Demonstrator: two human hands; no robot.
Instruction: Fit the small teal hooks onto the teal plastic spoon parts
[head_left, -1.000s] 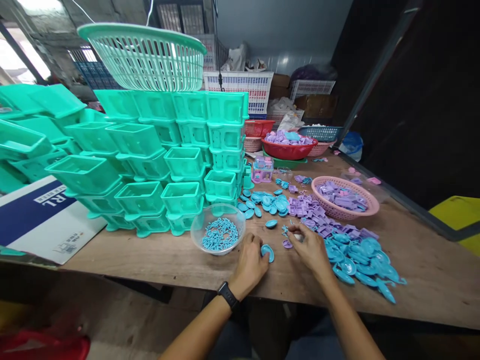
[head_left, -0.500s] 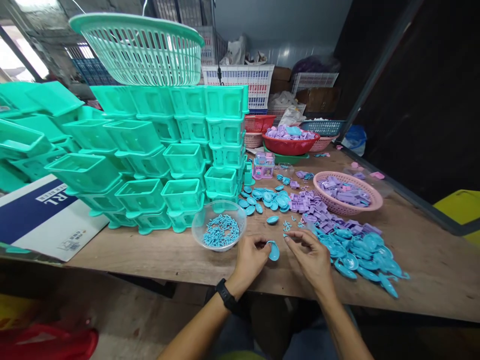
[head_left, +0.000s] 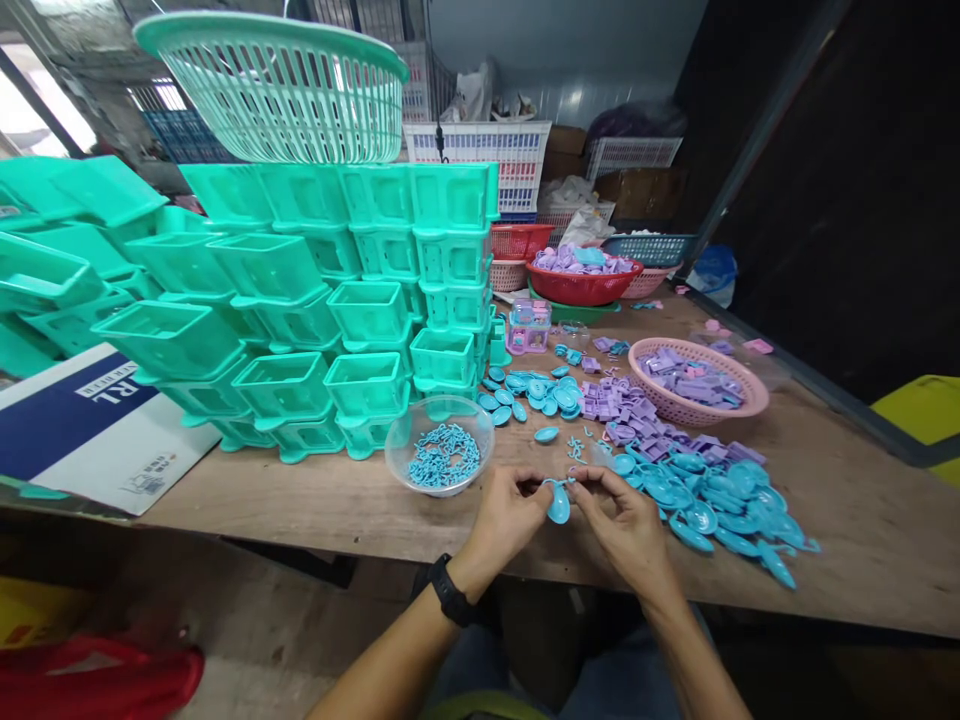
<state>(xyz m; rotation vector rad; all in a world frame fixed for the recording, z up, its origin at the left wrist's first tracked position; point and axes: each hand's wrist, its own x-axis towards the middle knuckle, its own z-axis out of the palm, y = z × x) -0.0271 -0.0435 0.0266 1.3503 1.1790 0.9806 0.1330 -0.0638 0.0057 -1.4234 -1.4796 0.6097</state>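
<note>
Both hands have come together since half a second ago: the right hand (head_left: 626, 520), which was apart from the blue spoon-shaped piece (head_left: 558, 503), now meets it, and the left hand (head_left: 506, 515) has lifted it a little off the wooden table (head_left: 862, 540). That piece now sits between the 2 hands, just above the table's near edge, its rounded end hanging down. Left thumb and forefinger are pinched on its upper end; the right fingertips are closed together against the same end from the other side, seemingly on something small, though what they pinch is too small to tell. A black watch (head_left: 452, 590) sits on the left wrist. Just beyond the left hand stands a clear bowl (head_left: 439, 458) of tiny blue parts. Just to the right of the right hand spreads a heap of blue spoon-shaped pieces (head_left: 712, 505), with purple parts (head_left: 626, 405) behind it and a pink basket (head_left: 697, 378) of more purple parts farther back. Stacked green tubs (head_left: 315, 300) fill the table's left side, topped by a green basket (head_left: 285, 90). A red bowl (head_left: 583, 285) stands at the far end.
</note>
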